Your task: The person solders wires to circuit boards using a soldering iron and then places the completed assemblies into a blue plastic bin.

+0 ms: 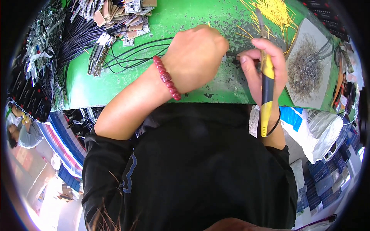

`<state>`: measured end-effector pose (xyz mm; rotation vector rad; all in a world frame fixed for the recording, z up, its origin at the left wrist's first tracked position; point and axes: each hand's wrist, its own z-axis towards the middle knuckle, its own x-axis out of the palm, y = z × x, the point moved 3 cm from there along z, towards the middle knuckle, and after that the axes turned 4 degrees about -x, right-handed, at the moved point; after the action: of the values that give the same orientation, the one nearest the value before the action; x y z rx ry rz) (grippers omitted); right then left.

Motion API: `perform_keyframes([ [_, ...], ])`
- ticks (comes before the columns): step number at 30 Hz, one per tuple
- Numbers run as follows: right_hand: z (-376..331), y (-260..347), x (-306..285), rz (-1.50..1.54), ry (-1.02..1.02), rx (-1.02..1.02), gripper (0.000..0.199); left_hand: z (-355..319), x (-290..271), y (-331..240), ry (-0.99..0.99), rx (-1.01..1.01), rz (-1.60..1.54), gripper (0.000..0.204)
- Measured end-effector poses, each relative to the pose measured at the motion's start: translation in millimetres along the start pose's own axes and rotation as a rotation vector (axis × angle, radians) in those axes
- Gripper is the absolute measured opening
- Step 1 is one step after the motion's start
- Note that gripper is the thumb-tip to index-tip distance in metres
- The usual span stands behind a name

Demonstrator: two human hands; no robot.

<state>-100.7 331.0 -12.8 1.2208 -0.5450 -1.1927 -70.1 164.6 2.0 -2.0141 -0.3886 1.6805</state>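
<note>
My left hand [198,57], with a red bead bracelet on its wrist, is curled closed over the green worktop [127,86]. Its fingers point away from view, so what they hold is hidden; a tiny yellow bit shows at the far edge. Thin black cables [133,61] run under this hand from a bundled piece [101,54] on the left. A yellow and black soldering iron [267,84] lies in my right hand [275,63], its metal tip pointing up and away. The thumb and a finger of that hand nearly meet close to the left hand.
Circuit boards [133,29] are heaped at the back left beside black cables. Yellow wires [275,15] lie scattered at the back right. A pale board [308,73] bears a pile of small clippings. White plastic bags [322,131] hang below the right edge. Another person [29,133] is far left.
</note>
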Motion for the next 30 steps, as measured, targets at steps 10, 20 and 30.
perform_keyframes([
  [10,-3.3,-1.0,13.7,-0.105,0.063,-0.223,0.044,-4.7,-3.6,6.3,-0.033,0.042,-0.248,0.010],
  [20,-12.9,0.3,8.7,-0.198,0.097,-0.160,0.045,-8.8,-1.7,7.9,-0.108,-0.024,-0.250,0.008],
  [30,-6.9,-6.2,17.5,-0.002,-0.017,-0.025,0.042,-9.9,-0.2,5.7,-0.155,-0.004,-0.247,0.010],
])
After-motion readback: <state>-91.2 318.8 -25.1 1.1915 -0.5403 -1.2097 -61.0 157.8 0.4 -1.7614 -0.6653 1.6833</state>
